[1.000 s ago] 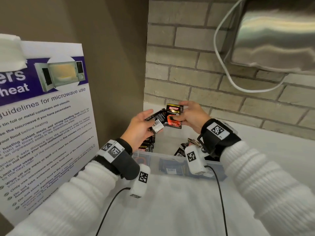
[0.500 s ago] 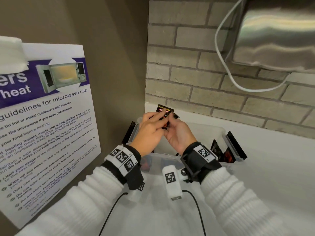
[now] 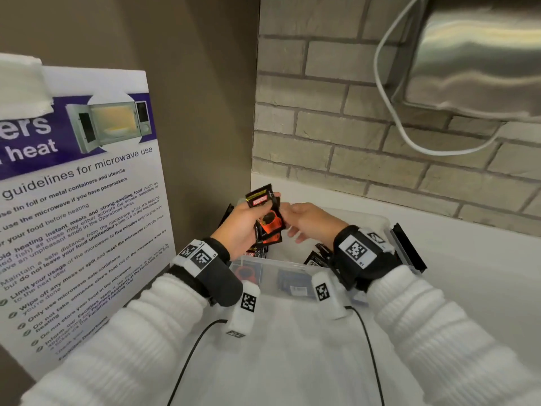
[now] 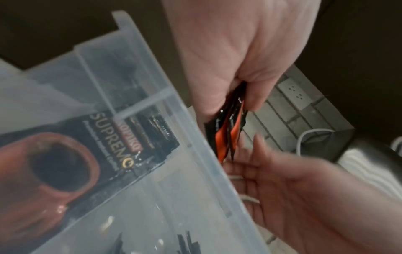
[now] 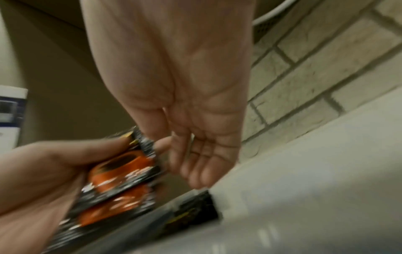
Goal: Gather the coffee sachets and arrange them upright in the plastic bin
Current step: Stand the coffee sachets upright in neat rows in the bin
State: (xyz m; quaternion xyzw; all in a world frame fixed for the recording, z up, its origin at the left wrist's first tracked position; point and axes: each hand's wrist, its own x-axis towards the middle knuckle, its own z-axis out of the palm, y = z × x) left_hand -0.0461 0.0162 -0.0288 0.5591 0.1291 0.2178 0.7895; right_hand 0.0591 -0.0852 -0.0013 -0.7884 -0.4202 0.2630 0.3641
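1. The left hand (image 3: 240, 227) has its grip closed round a small stack of black-and-orange foil coffee sachets (image 3: 268, 218) — thumb on one face, fingers curled behind — held above the far-left part of the clear rectangular plastic bin (image 3: 275, 266).
2. From the left wrist view the held sachets (image 4: 228, 130) show edge-on, pinched in the left hand (image 4: 234, 56) just past the bin's rim (image 4: 195, 137).
3. The right hand (image 3: 310, 222) sits at 3 o'clock of the stack, its grip open and holding nothing, fingers loosely extended toward the sachets; whether the fingertips touch them cannot be told.
4. The right wrist view shows that open palm (image 5: 195, 111) with relaxed fingers (image 5: 195, 171) beside the blurred stack (image 5: 121, 173).
5. Inside the bin lie more sachets: one flat against the near wall showing a red cup picture (image 4: 71, 161), others standing at the bin's 9 o'clock side (image 3: 257, 252) and near its 3 o'clock side (image 3: 317, 257).
6. The bin rests on a white table (image 3: 468, 288) in a corner — a laminated microwave-guidelines poster (image 3: 79, 200) at 9 o'clock, a pale brick wall (image 3: 336, 127) at 12 o'clock.
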